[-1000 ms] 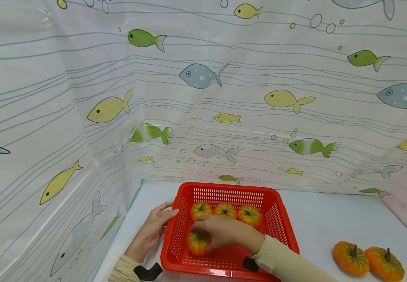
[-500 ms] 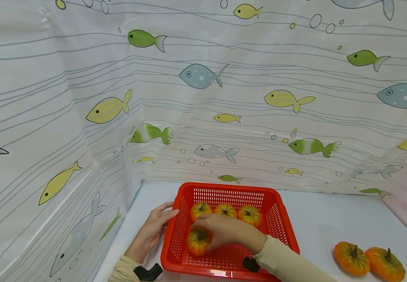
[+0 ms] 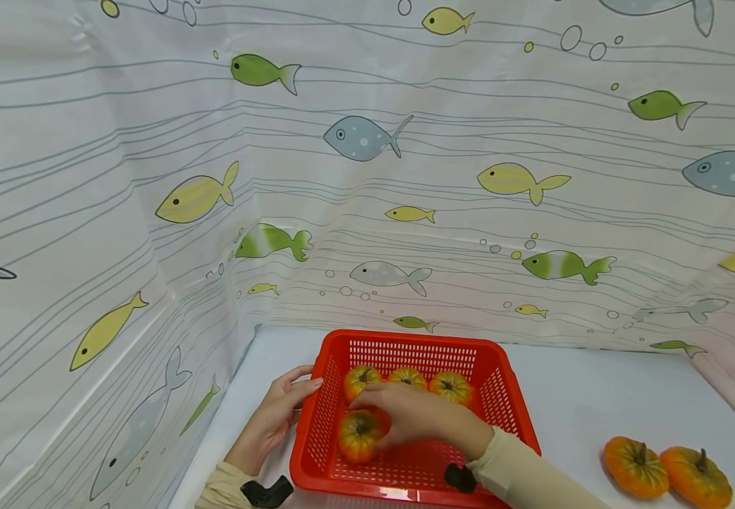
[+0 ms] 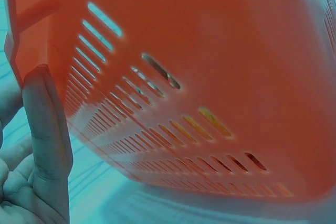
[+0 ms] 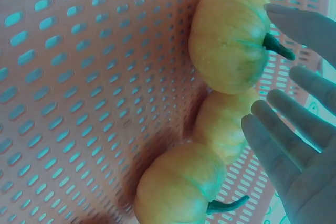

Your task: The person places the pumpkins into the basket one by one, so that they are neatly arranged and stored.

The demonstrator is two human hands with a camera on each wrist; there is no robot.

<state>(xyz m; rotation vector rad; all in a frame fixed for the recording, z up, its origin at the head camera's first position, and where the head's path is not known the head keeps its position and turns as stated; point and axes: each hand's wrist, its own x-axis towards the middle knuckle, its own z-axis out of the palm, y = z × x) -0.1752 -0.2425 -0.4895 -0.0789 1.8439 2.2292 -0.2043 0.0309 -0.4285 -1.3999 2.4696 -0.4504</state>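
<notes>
A red slotted plastic basket (image 3: 405, 496) holds several small orange-and-yellow pumpkins. At its left side my left hand (image 3: 276, 412) grips the rim, and in the left wrist view its fingers (image 4: 44, 124) lie against the basket's outer edge. Inside, my right hand (image 3: 414, 413) is beside the front-left pumpkin (image 3: 359, 440). In the right wrist view the fingers (image 5: 281, 145) are extended and spread, with the thumb close to the stem of one pumpkin (image 5: 228, 38). Three more pumpkins line the basket's back, including the right one (image 3: 451, 389); the hand partly hides the middle one (image 3: 407, 377).
Two more pumpkins, a left one (image 3: 636, 466) and a right one (image 3: 697, 477), sit side by side on the white table (image 3: 586, 396) right of the basket. A fish-patterned sheet (image 3: 450, 233) encloses the table at the back and sides.
My right hand has loosened from the front-left pumpkin and shifted slightly to the right and up. That pumpkin stays in the basket. The left hand keeps its place on the rim.
</notes>
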